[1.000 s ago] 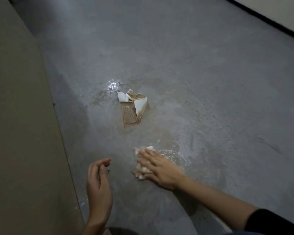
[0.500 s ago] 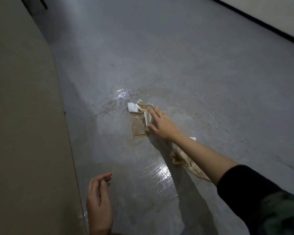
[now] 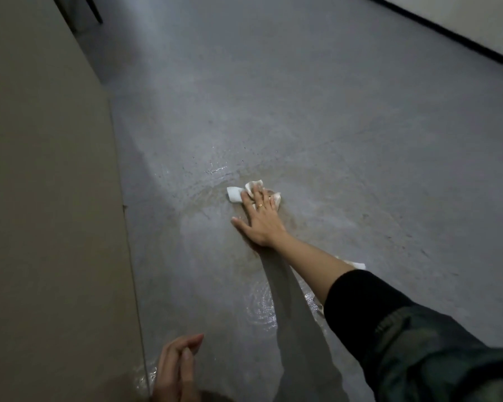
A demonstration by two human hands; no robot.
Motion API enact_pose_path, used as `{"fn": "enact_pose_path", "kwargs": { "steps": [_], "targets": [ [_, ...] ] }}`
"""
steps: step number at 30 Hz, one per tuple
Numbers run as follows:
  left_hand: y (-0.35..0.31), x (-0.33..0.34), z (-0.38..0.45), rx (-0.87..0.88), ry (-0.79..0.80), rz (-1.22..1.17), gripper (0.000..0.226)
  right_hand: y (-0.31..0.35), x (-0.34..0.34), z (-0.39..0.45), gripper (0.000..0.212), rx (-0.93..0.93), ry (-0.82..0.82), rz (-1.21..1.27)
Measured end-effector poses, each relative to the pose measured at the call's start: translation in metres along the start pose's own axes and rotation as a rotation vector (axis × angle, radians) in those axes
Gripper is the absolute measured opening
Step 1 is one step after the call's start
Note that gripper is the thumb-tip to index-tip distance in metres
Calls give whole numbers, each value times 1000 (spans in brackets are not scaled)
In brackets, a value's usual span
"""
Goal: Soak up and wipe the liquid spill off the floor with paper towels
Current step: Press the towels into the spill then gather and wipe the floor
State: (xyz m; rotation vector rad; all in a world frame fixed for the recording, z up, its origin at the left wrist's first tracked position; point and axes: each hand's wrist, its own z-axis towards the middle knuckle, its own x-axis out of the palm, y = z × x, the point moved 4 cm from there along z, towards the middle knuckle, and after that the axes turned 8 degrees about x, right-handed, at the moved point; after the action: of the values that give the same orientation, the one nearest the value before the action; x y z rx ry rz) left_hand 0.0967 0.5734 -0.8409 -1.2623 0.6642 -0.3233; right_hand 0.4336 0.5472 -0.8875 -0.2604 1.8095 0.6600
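Note:
My right hand (image 3: 260, 217) lies flat with straight fingers pressing a crumpled, brown-stained paper towel (image 3: 235, 195) onto the grey floor. Around it a thin brownish wet film (image 3: 204, 204) spreads in an arc. A second soaked towel (image 3: 357, 265) lies behind my right forearm, mostly hidden by it. More liquid glistens in a wet patch (image 3: 262, 311) close to me. My left hand (image 3: 176, 369) hovers low near the bottom edge, fingers loosely curled, holding nothing.
A tall beige panel (image 3: 50, 227) runs along the left side, its lower edge meeting the floor. A pale wall with a dark baseboard (image 3: 447, 39) crosses the top right. Bare grey floor (image 3: 360, 140) stretches ahead and to the right.
My right hand left the near towel, reached forward to the far towel and now presses it flat, pushed slightly away. The left hand stayed low near me.

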Motion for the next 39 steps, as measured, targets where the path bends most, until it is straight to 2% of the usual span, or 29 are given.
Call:
{"fn": "enact_pose_path", "kwargs": {
  "steps": [2, 4, 6, 10, 15, 19, 22, 26, 28, 29, 32, 33, 36, 37, 39],
  "targets": [
    [-2, 1, 1, 5, -2, -8, 27, 3, 0, 5, 75, -25, 24, -32],
    [-2, 6, 1, -7, -3, -25, 33, 3, 1, 3, 71, -97, 39, -58],
    [-4, 10, 1, -6, -10, -28, 40, 1, 4, -7, 70, -233, 19, -64],
    [-16, 17, -2, 24, -7, -48, 32, -16, 8, -42, 66, -446, 15, -66],
    [-23, 20, -5, 29, -15, -110, 31, -50, 3, -92, 55, -513, 79, -26],
    [-25, 22, -11, 24, 1, -130, 29, -77, -12, -128, 54, -486, 140, 13],
    [-31, 23, -14, 37, 31, -116, 30, -104, -40, -148, 47, -293, 149, 100],
    [-37, 25, -19, 49, 65, -93, 29, -138, -83, -179, 46, -227, -106, 175],
    [-40, 27, -23, 41, 84, -89, 28, -147, -93, -199, 43, -205, -169, 217],
    [-42, 29, -24, 37, 95, -88, 27, -148, -91, -207, 43, -189, -138, 209],
    [-54, 33, -28, 46, 112, -112, 28, -152, -68, -231, 43, -281, 28, -60],
    [-58, 33, -28, 54, 113, -123, 28, -154, -66, -235, 44, -272, 7, -69],
    [-64, 31, -28, 61, 105, -129, 26, -154, -77, -241, 40, -79, -217, 112],
    [-64, 29, -29, 59, 104, -125, 26, -151, -76, -241, 41, -35, -251, 109],
    [-63, 27, -30, 50, 110, -117, 27, -144, -63, -240, 49, 47, -216, -1]
  ]
}}
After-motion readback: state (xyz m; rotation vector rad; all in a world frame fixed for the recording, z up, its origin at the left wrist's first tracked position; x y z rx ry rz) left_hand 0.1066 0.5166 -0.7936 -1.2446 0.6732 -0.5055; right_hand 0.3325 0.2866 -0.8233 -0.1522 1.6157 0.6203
